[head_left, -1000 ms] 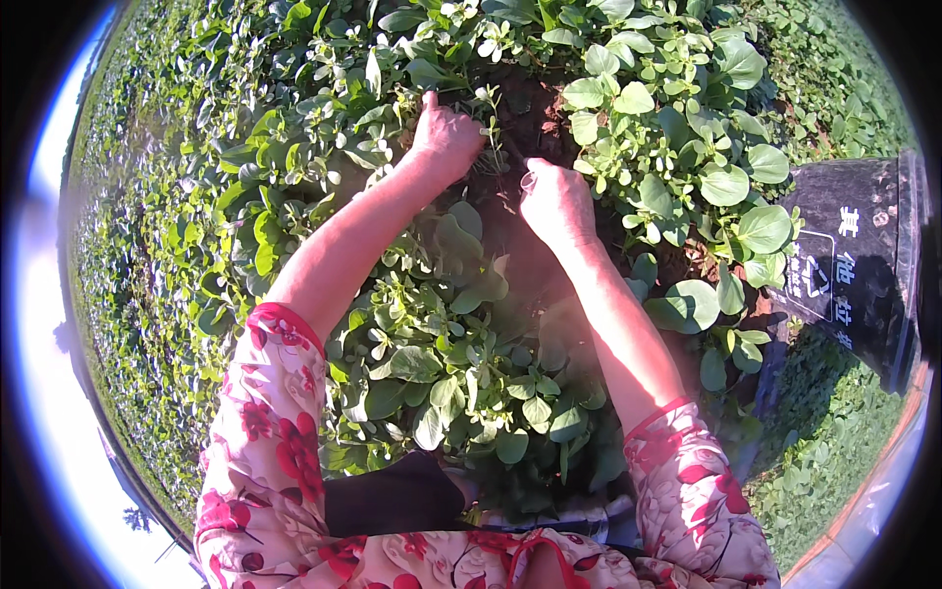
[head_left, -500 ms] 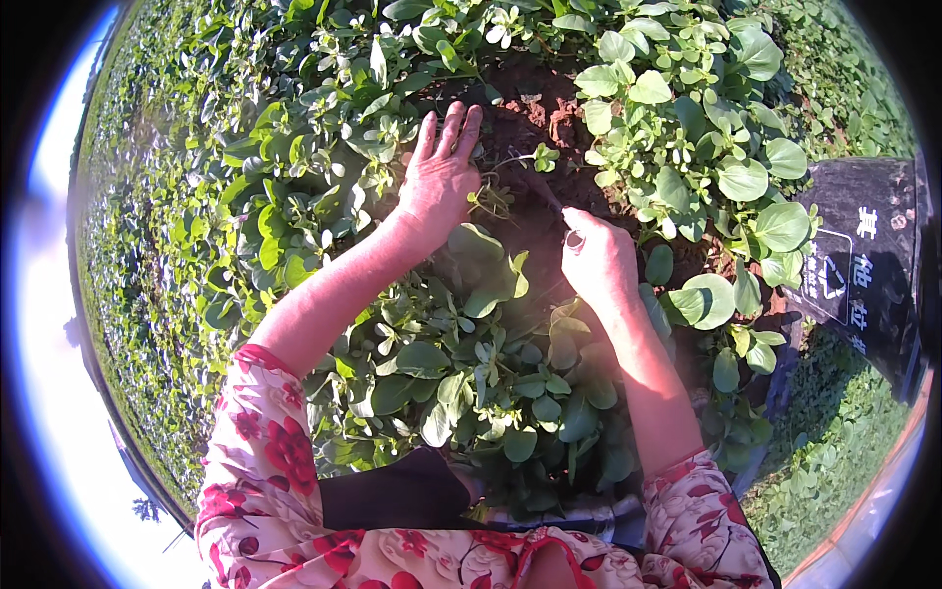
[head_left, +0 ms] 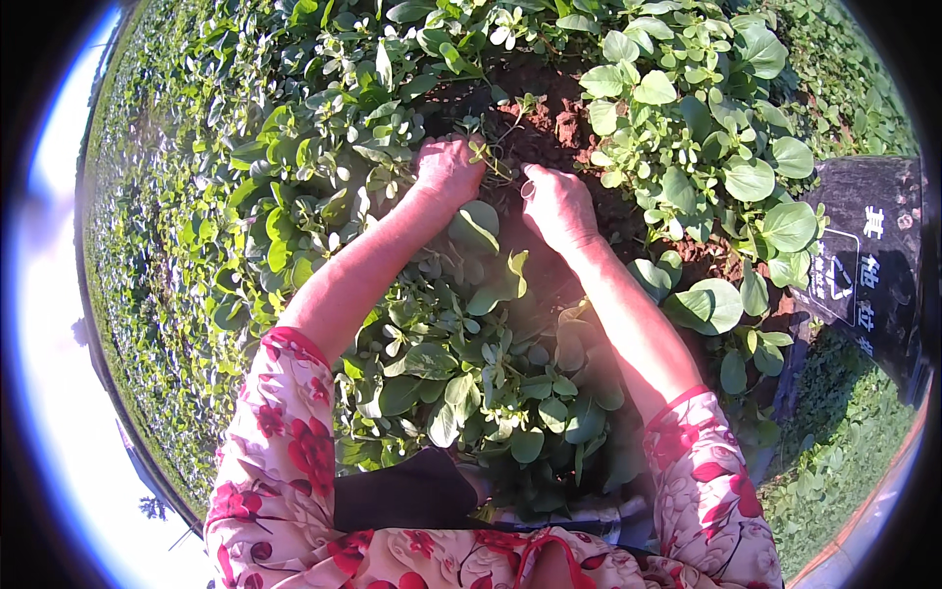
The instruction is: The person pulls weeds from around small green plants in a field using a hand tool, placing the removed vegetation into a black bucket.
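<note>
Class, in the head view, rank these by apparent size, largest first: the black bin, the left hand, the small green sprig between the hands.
1. Black bin with white markings, though cut off at the rim.
2. Left hand.
3. Small green sprig.

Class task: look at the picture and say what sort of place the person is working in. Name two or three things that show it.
Most likely an outdoor vegetable plot or field: low leafy plants spread all around, bare reddish-brown soil shows between them, and both hands, left and right, work down among the stems in bright sunlight.

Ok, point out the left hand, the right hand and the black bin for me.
left hand [head_left: 446, 169], head view, on the back of the hand.
right hand [head_left: 557, 203], head view, on the back of the hand.
black bin [head_left: 863, 226], head view, on its dark side wall.
</note>
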Motion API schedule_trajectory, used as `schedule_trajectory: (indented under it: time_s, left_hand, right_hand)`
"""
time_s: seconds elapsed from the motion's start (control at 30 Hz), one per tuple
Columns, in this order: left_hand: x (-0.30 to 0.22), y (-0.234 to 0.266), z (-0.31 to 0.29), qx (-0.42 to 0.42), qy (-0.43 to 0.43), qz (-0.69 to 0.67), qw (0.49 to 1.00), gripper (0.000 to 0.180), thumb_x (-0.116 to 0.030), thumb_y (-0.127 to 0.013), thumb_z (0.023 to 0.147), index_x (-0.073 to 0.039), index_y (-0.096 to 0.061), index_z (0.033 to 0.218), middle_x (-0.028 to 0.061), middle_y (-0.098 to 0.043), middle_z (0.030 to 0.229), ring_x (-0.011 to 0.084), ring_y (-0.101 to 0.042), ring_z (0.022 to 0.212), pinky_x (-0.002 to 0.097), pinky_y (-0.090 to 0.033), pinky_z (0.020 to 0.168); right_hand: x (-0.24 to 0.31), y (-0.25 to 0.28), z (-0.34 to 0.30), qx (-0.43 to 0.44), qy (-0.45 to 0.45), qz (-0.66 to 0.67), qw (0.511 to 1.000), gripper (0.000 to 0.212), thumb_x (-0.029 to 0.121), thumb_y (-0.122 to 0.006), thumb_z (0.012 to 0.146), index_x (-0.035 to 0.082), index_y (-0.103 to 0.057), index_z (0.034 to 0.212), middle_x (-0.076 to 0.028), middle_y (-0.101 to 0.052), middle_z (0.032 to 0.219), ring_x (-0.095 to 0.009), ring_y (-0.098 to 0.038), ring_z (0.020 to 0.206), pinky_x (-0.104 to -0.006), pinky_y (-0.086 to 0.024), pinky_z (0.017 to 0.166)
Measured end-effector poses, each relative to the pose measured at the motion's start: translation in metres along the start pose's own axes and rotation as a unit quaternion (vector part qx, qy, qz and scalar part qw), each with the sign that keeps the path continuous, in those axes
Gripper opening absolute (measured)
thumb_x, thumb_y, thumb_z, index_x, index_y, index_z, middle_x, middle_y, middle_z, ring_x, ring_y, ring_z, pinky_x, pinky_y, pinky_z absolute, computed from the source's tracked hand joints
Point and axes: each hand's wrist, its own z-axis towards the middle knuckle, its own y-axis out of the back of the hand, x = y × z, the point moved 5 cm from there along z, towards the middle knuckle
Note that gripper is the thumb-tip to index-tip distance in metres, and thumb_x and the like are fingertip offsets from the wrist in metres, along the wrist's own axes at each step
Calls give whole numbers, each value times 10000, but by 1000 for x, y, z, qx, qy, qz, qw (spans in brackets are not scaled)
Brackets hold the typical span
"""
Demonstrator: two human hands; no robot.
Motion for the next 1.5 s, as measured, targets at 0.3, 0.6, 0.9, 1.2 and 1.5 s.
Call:
schedule_trajectory:
  time_s: [0.3, 0.6, 0.9, 1.2, 1.5]
  left_hand:
    - [10, -12, -21, -150, -47, -15, 987, 200, -206, -463, 806, -71, -584, 892, 150, -622, 824, 324, -610, 777, 445, -449, 697]
    - [19, -32, -7, -165, -24, -76, 983, 263, -291, -471, 855, -69, -573, 954, 161, -611, 861, 332, -603, 759, 469, -449, 691]
    - [-46, 16, -104, -172, -182, 24, 968, 374, -297, -642, 603, -79, -547, 892, 74, -519, 720, 247, -554, 718, 391, -430, 673]
    - [-58, 32, -123, -64, -180, -10, 982, 521, -159, -583, 722, 24, -467, 1196, 85, -551, 786, 243, -599, 726, 398, -455, 746]
    - [2, 8, -70, 81, 21, 52, 995, 723, -199, -587, 749, -36, -326, 1403, 271, -472, 1223, 307, -663, 841, 394, -546, 664]
  right_hand:
    - [35, 89, -53, 64, -78, 13, 995, 300, 10, -587, 767, 66, -677, 1048, -165, -681, 821, -302, -676, 734, -354, -543, 677]
    - [15, 28, 9, 120, 21, -30, 992, 246, 66, -586, 755, 67, -694, 977, -156, -683, 787, -290, -677, 714, -361, -550, 694]
    - [7, 75, -91, 25, -81, 29, 996, 296, 9, -605, 781, 69, -677, 1062, -192, -669, 822, -250, -667, 635, -318, -509, 590]
    - [21, 85, -95, 30, -47, 40, 998, 296, -21, -609, 758, 36, -666, 1043, -166, -688, 907, -285, -690, 804, -331, -547, 687]
    - [12, 32, -49, 69, -38, 42, 996, 217, 58, -596, 809, 45, -690, 1004, -176, -683, 847, -267, -690, 735, -328, -539, 662]
